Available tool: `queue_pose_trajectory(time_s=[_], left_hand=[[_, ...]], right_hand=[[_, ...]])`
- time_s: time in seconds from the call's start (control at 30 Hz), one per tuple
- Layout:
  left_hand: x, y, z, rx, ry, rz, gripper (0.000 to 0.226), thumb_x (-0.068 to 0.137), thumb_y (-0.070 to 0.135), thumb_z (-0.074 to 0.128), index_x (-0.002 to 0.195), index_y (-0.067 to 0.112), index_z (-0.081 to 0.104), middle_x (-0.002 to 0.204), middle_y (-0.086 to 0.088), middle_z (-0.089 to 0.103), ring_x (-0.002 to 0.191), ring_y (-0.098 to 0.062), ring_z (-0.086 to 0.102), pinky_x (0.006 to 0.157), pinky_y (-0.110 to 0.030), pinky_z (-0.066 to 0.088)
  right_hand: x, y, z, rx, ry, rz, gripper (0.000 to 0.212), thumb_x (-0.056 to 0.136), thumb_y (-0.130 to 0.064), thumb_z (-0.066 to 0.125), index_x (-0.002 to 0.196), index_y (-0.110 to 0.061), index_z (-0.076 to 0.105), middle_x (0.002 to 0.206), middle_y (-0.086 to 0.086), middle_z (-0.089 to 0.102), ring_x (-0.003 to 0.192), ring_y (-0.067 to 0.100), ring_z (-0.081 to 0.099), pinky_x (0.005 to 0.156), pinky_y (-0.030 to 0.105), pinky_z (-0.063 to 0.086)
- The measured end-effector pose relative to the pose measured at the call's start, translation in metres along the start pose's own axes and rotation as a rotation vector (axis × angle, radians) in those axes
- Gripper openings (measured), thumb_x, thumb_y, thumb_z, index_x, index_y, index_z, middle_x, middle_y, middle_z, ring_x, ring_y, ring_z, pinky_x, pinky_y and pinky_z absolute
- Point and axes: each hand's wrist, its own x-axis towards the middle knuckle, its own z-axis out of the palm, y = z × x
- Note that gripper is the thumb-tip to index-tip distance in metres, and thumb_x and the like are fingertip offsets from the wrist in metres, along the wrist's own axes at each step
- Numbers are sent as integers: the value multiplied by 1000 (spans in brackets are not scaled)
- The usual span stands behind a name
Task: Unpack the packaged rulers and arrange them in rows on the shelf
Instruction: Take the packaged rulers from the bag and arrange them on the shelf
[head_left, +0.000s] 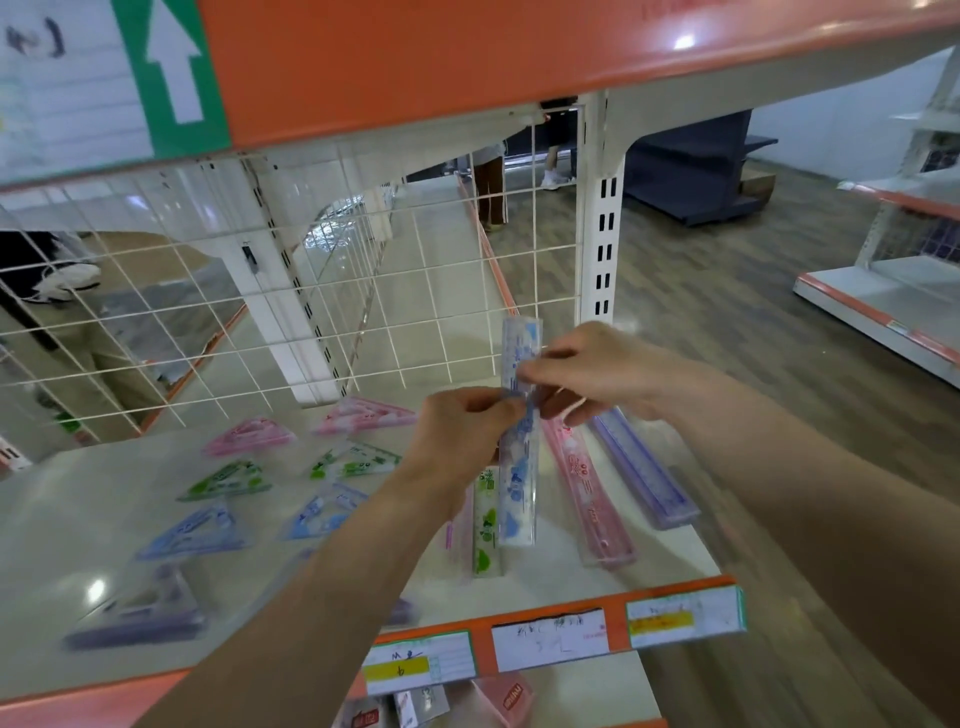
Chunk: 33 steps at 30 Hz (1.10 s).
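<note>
A blue-printed clear ruler (517, 488) stands nearly upright above the white shelf (561, 571), held by both hands near its middle. My left hand (460, 434) grips its left edge. My right hand (587, 371) pinches it from the right with thumb and fingers. On the shelf below lie a green ruler (487, 535), a pink ruler (587, 493) and a purple ruler (644, 470) side by side. Left of them, several triangle rulers in pink (249, 434), green (228, 480), blue (195, 530) and purple (140, 618) lie in rows.
A white wire grid (311, 291) backs the shelf, and an orange shelf edge (467, 67) hangs overhead. Price labels (550, 639) line the front edge. Small packages (421, 706) sit on the lower shelf. Other people's legs (491, 192) show beyond the grid.
</note>
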Motion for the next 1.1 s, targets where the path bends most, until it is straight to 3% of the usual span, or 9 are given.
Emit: queue_pose_trajectory(time_s=[0.13, 0.23, 0.37, 0.43, 0.53, 0.67, 0.8, 0.9, 1.1], left_hand=[[1, -9, 6, 135, 32, 25, 19, 86, 9, 63, 81, -9, 65, 69, -12, 54, 65, -20, 49, 65, -33, 46], [-2, -11, 10, 182, 33, 42, 8, 85, 9, 62, 79, 6, 67, 71, -11, 52, 66, -19, 45, 63, -33, 40], [-4, -7, 7, 166, 18, -3, 16, 88, 14, 66, 72, 10, 67, 77, -16, 64, 67, -21, 57, 68, -37, 56], [-3, -6, 2, 114, 13, -44, 11, 86, 15, 68, 78, 8, 70, 71, -11, 63, 65, -20, 57, 68, -39, 57], [0, -4, -3, 0, -15, -135, 5, 86, 6, 66, 82, 6, 69, 72, -7, 66, 57, -13, 61, 54, -25, 54], [3, -6, -4, 5, -67, -222, 7, 88, 4, 63, 92, -2, 64, 74, -13, 65, 57, -17, 61, 50, -25, 54], [10, -21, -5, 266, -4, -108, 22, 88, 9, 61, 108, 9, 53, 80, -15, 62, 64, -24, 63, 69, -39, 59], [8, -25, 0, 485, 26, -9, 23, 81, 16, 63, 103, 17, 57, 99, -15, 64, 83, -32, 67, 79, -47, 57], [6, -29, 5, 904, -34, 126, 24, 87, 16, 55, 108, 17, 65, 114, -2, 63, 106, -23, 59, 92, -31, 46]], right_hand=[[1, 4, 13, -144, 112, -8, 27, 86, -33, 67, 79, -7, 63, 76, 10, 70, 63, 15, 69, 57, 25, 58], [1, 2, 14, -170, 83, 12, 25, 86, -30, 67, 79, -6, 63, 77, 13, 70, 67, 19, 71, 60, 28, 60], [2, 1, 16, -190, 64, 29, 26, 85, -34, 69, 82, -8, 64, 77, 8, 69, 64, 12, 66, 54, 21, 56], [3, 1, 16, -112, 39, 54, 23, 86, -32, 68, 85, -9, 65, 75, 5, 67, 60, 9, 63, 54, 20, 53], [3, 6, 14, 19, -48, 104, 14, 89, -26, 65, 88, -13, 65, 76, 2, 67, 60, 8, 60, 55, 20, 49], [7, 11, 17, -34, -42, 147, 9, 89, -14, 65, 90, -5, 67, 68, 4, 65, 49, 6, 58, 48, 19, 46], [10, 10, 16, -121, 32, 182, 16, 87, -1, 63, 72, -2, 58, 50, 6, 57, 29, 6, 48, 32, 13, 34], [16, 14, 19, -255, 55, 193, 26, 85, 2, 62, 63, -5, 51, 38, 4, 52, 22, 6, 41, 33, 15, 30], [25, 18, 38, -469, 61, 211, 27, 83, -5, 65, 60, -6, 53, 30, -3, 50, 21, 6, 42, 31, 14, 32]])
